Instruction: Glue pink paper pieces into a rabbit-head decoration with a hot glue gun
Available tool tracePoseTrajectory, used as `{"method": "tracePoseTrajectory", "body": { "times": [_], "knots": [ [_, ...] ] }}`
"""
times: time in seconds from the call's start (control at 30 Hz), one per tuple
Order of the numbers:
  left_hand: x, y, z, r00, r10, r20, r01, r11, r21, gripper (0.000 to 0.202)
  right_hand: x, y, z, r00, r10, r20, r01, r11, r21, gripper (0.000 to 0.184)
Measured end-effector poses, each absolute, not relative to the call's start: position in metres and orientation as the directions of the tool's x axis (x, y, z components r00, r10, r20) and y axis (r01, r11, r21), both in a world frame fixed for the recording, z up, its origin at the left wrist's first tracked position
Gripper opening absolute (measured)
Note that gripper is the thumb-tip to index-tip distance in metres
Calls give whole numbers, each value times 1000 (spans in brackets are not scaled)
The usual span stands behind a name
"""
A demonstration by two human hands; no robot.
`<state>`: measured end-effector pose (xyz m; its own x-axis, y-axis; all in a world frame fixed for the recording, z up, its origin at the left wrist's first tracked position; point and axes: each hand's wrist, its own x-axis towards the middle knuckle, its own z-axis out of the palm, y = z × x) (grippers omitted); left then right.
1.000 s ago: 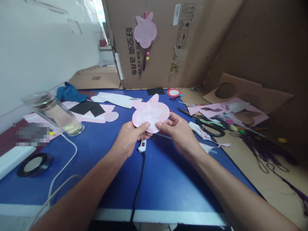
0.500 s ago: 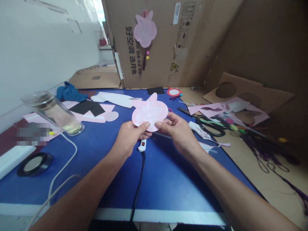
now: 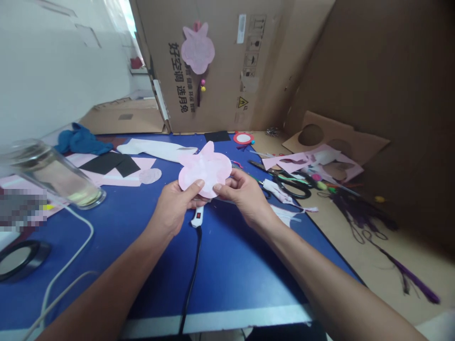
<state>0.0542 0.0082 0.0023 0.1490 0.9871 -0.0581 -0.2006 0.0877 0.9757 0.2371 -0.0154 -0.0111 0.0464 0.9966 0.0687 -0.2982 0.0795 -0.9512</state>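
Between both hands, over the middle of the table, is a pink paper cutout with a scalloped outline and pointed tips on top. My left hand pinches its lower left edge, thumb on the face and fingers behind. On the lower right edge, my right hand grips it the same way. Just below the left fingers lies a white tool handle with a red switch and a black cord; its front end is hidden beneath the hands and paper.
A similar pink cutout hangs on the cardboard wall. To the left are a glass bottle, black tape and a blue cloth. Scissors, paper scraps and purple tassels lie right.
The camera view has turned slightly right, so the scene sits farther left in the picture. Both hands keep their hold on the pink cutout, with hardly any change in grip.
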Motion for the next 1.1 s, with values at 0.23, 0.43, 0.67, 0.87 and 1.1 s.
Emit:
{"method": "tracePoseTrajectory", "body": {
  "times": [0.23, 0.43, 0.67, 0.87, 1.1],
  "knots": [
    [51, 14, 6, 49, 998, -45, -259, 56, 964, 53, 232, -16, -10, 47, 997, 61, -265, 71, -961, 67],
    [38, 27, 11, -51, 999, 0, -316, -17, 949, 46, 230, -21, -5, 83, 994, 66, -210, 82, -974, 55],
    [35, 30, 9, -72, 997, -2, -313, -21, 949, 45, 217, -34, -9, 30, 979, 200, 45, 199, -979, 29],
    [42, 20, 6, -2, 1000, -4, -312, 3, 950, 48, 219, -28, -11, 102, 992, 73, -219, 94, -971, 62],
    [50, 13, -1, 112, 993, -42, -272, 71, 960, 45, 221, -28, -8, 60, 998, 31, -330, 49, -943, 73]
  ]
}}
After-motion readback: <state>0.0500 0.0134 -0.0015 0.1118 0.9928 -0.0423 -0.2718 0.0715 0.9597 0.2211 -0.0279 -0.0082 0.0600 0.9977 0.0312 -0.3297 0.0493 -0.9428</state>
